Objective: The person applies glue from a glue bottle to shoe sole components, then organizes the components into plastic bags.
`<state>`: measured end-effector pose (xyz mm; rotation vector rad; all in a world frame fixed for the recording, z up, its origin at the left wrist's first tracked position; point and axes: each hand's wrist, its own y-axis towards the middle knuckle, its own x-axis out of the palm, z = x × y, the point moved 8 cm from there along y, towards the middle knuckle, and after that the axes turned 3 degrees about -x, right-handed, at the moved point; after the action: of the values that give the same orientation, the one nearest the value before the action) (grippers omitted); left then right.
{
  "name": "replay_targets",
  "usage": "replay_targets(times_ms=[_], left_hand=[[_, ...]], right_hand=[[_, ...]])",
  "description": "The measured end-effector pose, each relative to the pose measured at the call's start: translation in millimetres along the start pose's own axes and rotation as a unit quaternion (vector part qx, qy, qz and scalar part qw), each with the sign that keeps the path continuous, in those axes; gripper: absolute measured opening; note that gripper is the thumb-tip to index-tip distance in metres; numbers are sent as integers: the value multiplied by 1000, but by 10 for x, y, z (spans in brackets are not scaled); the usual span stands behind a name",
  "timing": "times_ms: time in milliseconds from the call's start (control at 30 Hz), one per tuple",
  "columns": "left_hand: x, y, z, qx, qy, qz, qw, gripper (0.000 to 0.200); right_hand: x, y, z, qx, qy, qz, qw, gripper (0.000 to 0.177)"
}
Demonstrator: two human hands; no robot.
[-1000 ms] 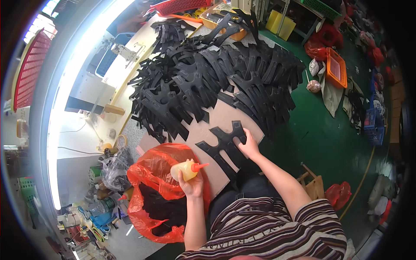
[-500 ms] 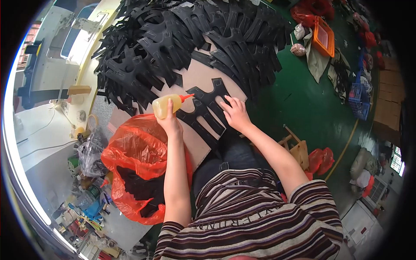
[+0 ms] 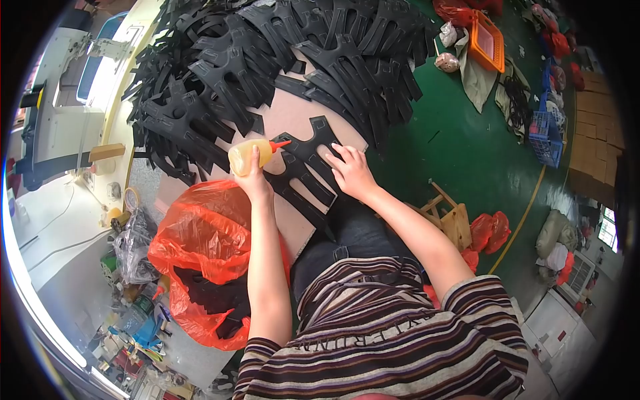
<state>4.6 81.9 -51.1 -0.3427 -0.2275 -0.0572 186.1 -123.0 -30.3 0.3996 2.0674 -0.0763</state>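
My left hand [image 3: 254, 183] is wrapped round a squeeze bottle [image 3: 241, 159] of pale yellow liquid. The bottle is tilted, and its red nozzle [image 3: 281, 144] points right, over the upper edge of a flat black cut-out piece [image 3: 303, 151] with long strips. My right hand [image 3: 353, 175] lies at the right edge of that piece, fingers apart and fingertips on its black surface. Both the piece and a pale pinkish board [image 3: 283, 115] under it extend toward my lap. A large heap of similar black pieces [image 3: 233, 73] covers the far part of the board.
A red plastic bag [image 3: 200, 227] with black material inside stands left of my left forearm. Beyond it are a white sewing machine [image 3: 60, 87] and a cluttered side area. On the green floor to the right are a wooden stool [image 3: 455, 227], an orange basket [image 3: 488, 41] and a blue crate [image 3: 545, 137].
The whole view has shifted slightly, so the heap and board sit further left. My right fingers have come down closer onto the black piece. The left hand still holds the bottle much as before.
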Motion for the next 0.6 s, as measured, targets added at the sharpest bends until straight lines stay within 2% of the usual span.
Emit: replay_targets(times_ms=[167,200,300,333,433,600], left_hand=[[58,-278,-3,-51,-46,8,998,38],[13,-298,-22,-75,-105,16,991,35],[-50,-432,-18,-136,-147,-18,980,36],[-4,-530,22,-147,-121,-35,981,36],[54,-733,-64,-103,-6,-52,993,38],[127,-737,-109,-13,40,-25,999,46]], right_hand=[[-51,1,30,6,36,6,999,43],[-67,3,52,8,52,7,999,42],[-146,-60,184,33,113,23,993,40],[-155,-101,206,32,95,12,995,38],[-149,-195,205,-4,55,16,998,37],[-151,-211,203,-2,60,24,998,36]])
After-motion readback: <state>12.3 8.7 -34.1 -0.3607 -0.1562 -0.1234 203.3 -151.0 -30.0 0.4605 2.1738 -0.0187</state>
